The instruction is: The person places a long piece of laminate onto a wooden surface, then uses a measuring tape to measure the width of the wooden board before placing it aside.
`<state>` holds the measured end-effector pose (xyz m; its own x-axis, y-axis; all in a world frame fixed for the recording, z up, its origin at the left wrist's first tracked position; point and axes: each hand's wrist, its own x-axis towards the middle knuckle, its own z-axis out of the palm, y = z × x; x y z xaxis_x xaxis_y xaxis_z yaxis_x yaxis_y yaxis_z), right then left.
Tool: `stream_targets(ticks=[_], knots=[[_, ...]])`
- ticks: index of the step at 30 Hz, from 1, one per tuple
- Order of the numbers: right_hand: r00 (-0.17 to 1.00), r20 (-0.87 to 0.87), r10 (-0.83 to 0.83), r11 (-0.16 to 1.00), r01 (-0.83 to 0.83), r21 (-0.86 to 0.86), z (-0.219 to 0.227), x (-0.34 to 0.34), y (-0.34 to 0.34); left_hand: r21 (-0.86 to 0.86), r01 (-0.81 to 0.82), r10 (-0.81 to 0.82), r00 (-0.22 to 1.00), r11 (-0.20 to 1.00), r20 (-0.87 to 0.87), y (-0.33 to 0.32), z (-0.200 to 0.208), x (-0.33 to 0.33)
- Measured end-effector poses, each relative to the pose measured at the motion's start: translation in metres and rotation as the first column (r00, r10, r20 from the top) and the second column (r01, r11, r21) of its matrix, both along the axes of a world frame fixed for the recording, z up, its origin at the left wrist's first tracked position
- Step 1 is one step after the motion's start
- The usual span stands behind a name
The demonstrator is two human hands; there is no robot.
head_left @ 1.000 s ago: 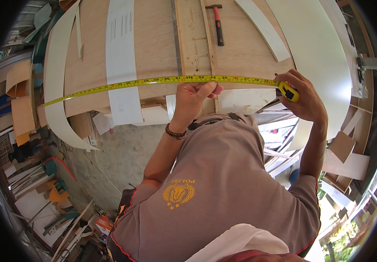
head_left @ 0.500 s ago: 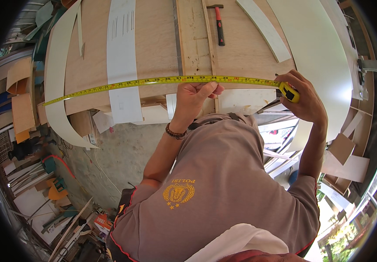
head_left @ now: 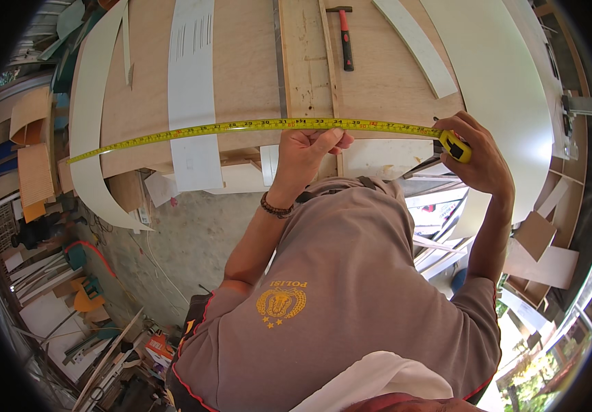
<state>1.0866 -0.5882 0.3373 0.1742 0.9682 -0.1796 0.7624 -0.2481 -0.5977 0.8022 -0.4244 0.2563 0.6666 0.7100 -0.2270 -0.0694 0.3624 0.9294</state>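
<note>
A yellow tape measure [head_left: 455,146] is gripped in my right hand [head_left: 476,151] at the right side of the wooden worktable [head_left: 248,82]. Its long yellow blade [head_left: 241,126] stretches leftward across the table's near part, its far end over a curved cream strip [head_left: 88,137]. Near the blade's middle, my left hand [head_left: 309,152] pinches its lower edge between thumb and curled fingers. A dark bead bracelet [head_left: 275,207] circles my left wrist. Beneath the blade, a white panel [head_left: 193,89] with pencil-like lines lies crosswise.
A hammer [head_left: 346,41] with a red and black handle lies beyond my hands, beside a wooden channel [head_left: 307,62]. A narrow white strip [head_left: 416,48] and a broad cream sheet [head_left: 498,75] lie to the right. Offcuts and tools clutter the concrete floor [head_left: 193,240] at left.
Almost nothing differs. The tape measure and both hands keep their places, with only a very slight shift of the whole view.
</note>
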Motion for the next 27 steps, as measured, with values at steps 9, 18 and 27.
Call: stream_targets(ticks=[9, 18, 27], knots=[[1.000, 0.008, -0.003, 1.000, 0.003, -0.007, 0.0003, -0.0003, -0.0011, 0.003, 0.007, -0.007, 1.000, 1.000, 0.025, -0.0006, -0.0028, -0.0012], [1.000, 0.004, 0.001, 1.000, -0.001, 0.006, 0.0022, -0.0017, -0.0013, -0.011, -0.003, 0.003, 1.000, 1.000, 0.004, -0.0016, -0.0034, -0.0015], [1.000, -0.003, -0.002, 1.000, 0.002, 0.010, 0.0028, -0.0031, -0.0016, -0.011, -0.001, 0.001, 1.000, 1.000, 0.003, -0.0022, -0.0031, -0.0024]])
